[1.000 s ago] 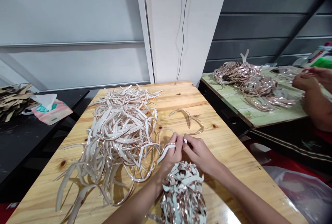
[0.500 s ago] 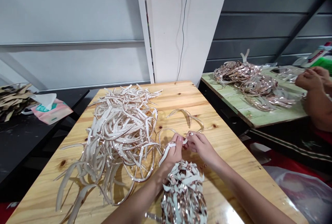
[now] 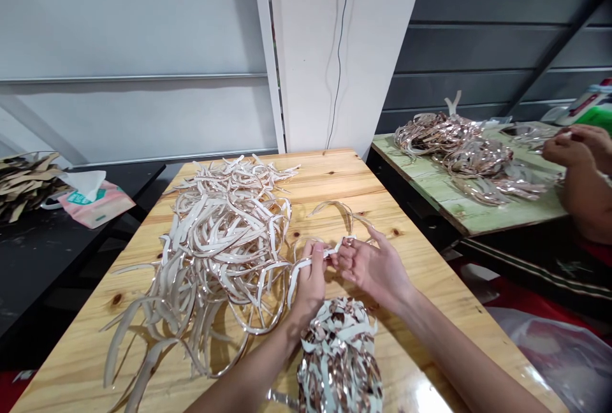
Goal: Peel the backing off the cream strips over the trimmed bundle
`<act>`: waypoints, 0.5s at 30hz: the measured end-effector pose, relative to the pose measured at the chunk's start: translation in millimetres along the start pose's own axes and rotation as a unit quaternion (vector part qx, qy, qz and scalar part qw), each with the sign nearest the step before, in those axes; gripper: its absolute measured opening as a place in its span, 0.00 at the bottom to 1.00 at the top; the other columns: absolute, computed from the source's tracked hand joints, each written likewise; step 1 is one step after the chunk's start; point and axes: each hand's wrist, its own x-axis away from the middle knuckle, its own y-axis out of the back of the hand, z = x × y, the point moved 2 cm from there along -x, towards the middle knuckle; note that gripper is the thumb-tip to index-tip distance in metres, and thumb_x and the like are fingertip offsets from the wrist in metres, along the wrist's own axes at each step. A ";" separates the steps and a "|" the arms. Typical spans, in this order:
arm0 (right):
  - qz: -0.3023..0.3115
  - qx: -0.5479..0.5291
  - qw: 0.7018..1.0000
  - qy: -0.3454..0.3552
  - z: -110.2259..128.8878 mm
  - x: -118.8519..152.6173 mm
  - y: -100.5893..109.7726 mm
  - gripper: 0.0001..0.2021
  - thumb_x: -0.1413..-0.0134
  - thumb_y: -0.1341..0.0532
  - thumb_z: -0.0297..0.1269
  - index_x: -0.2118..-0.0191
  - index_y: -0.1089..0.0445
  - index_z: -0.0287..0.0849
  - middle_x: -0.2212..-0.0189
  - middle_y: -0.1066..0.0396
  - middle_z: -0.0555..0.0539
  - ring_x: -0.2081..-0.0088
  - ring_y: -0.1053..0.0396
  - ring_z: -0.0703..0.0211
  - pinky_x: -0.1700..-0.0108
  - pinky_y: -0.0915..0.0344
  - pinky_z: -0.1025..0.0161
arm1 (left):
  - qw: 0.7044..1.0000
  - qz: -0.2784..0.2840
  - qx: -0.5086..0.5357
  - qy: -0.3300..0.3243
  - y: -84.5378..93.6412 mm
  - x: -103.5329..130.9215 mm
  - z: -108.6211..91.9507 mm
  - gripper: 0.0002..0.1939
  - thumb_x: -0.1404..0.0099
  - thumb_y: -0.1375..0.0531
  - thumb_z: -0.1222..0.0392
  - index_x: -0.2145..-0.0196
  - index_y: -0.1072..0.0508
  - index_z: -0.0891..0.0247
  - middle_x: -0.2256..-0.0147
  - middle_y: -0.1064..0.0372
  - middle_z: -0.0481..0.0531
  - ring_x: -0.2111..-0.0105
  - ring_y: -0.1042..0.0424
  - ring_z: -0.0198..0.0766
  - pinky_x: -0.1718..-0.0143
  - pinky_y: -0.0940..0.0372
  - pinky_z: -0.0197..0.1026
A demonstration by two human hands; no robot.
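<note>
A narrow strip, white with shiny rose-gold edges, runs between my hands above the wooden table. My left hand is closed, pinching the strip between thumb and fingers. My right hand is turned palm up; its fingers curl round the strip's far end while its thumb stands apart. Exactly how those fingers grip is partly hidden. Just below my hands lies a thick bundle of white and shiny rose-gold strips. To the left spreads a big loose pile of similar strips.
A few loose strips lie beyond my hands on the wooden table. At left, a tissue pack sits on a black table. On the right, a co-worker's hands are over a green table bearing shiny strips. A plastic bag is at lower right.
My right hand has rolled from a pinch to palm up, its thumb lifting away. My left hand has shifted slightly left with the strip.
</note>
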 end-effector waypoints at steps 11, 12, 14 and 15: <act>-0.023 0.477 0.851 0.216 -3.0 9.4 -2.0 0.13 0.32 0.43 0.46 0.66 0.35 0.44 0.72 0.30 0.52 0.69 0.35 0.57 0.64 0.41 0.62 | 0.998 0.006 -0.052 -0.034 -4.2 16.4 -27.4 0.18 0.26 0.52 0.43 0.62 0.31 0.57 0.64 0.31 0.56 0.62 0.30 0.47 0.57 0.33 0.47; -0.024 0.488 0.842 0.227 -0.2 10.7 -3.3 0.12 0.32 0.43 0.45 0.66 0.35 0.44 0.72 0.30 0.52 0.69 0.35 0.57 0.65 0.42 0.62 | 0.997 0.003 -0.063 -0.041 -4.2 17.0 -29.1 0.18 0.26 0.52 0.43 0.62 0.32 0.57 0.64 0.32 0.56 0.62 0.30 0.47 0.57 0.34 0.47; -0.024 0.510 0.825 0.242 3.8 12.7 -5.4 0.10 0.31 0.43 0.43 0.65 0.35 0.45 0.73 0.30 0.52 0.71 0.35 0.57 0.66 0.43 0.62 | 0.995 -0.001 -0.079 -0.058 -3.9 18.0 -31.7 0.18 0.26 0.52 0.44 0.63 0.32 0.57 0.64 0.32 0.56 0.62 0.31 0.47 0.56 0.34 0.47; -0.025 0.519 0.818 0.247 4.8 13.2 -6.0 0.10 0.31 0.44 0.42 0.65 0.36 0.45 0.73 0.30 0.52 0.71 0.35 0.57 0.66 0.43 0.62 | 0.994 -0.001 -0.086 -0.065 -3.6 18.3 -32.4 0.17 0.26 0.52 0.44 0.63 0.32 0.57 0.64 0.32 0.56 0.62 0.31 0.46 0.56 0.35 0.47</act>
